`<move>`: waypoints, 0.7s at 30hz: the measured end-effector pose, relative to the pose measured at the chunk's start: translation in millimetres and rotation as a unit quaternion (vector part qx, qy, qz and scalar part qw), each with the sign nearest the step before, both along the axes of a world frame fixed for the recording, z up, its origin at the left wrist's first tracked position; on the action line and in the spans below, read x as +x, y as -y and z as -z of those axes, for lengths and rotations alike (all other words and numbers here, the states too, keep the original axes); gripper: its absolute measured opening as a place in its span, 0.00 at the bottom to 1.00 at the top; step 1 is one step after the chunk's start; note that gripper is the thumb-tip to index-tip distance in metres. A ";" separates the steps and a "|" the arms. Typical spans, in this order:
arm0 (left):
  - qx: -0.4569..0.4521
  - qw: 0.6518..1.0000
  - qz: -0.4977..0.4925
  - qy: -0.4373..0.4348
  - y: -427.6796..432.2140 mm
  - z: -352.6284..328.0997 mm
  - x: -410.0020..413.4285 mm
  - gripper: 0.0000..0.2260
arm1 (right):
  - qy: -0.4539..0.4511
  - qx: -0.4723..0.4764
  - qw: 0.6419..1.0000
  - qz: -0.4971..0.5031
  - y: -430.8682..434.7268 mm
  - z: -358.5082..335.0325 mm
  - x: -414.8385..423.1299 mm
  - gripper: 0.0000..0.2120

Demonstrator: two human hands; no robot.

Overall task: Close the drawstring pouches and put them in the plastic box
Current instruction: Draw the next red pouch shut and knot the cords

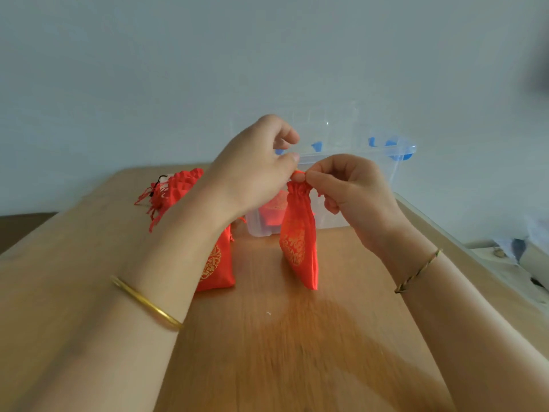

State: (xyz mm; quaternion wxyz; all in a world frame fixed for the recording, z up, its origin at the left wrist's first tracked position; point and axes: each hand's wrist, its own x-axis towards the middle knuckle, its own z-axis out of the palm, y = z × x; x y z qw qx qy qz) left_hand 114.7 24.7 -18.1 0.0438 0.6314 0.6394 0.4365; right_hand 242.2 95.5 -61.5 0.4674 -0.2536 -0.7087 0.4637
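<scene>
Hanging just in front of the plastic box (356, 157), the red pouch (298, 248) is held up by its neck so that its body drops free above the table (282, 337), which probably lets the fabric gather evenly as the cord is drawn. The neck already looks bunched tight, so the closing step seems nearly done, and the drop into the box is not yet made. The right hand (347, 185) is closed, thumb and forefinger pinching the puckered top of the pouch with the other fingers curled beneath. The left hand (252, 171) is also curled, its thumb and forefinger meeting at the cord loop above the neck. It appears to pinch the cord, though the string itself is too thin to see clearly. Inside the box lies something red, likely a finished pouch (273, 209). Left of the box another pouch (217, 266) rests flat under the left forearm, and further left sits a heap of pouches (175, 188).
</scene>
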 end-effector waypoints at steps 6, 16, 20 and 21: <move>-0.005 0.999 0.016 -0.031 5.1 -2.5 -7.0 0.09 | -0.021 -0.009 0.998 0.054 -2.3 0.9 -2.1 0.07; 0.061 0.988 -0.070 -0.127 -4.2 9.7 13.2 0.02 | -0.061 -0.153 0.986 -0.014 -3.1 -0.9 1.6 0.12; 0.057 0.985 -0.085 -0.135 -5.6 9.7 9.1 0.04 | -0.054 -0.170 0.983 -0.046 -4.7 -0.5 1.9 0.10; 0.053 0.986 -0.086 -0.134 -5.8 10.0 8.8 0.05 | -0.051 -0.169 0.983 -0.049 -4.8 0.0 1.7 0.09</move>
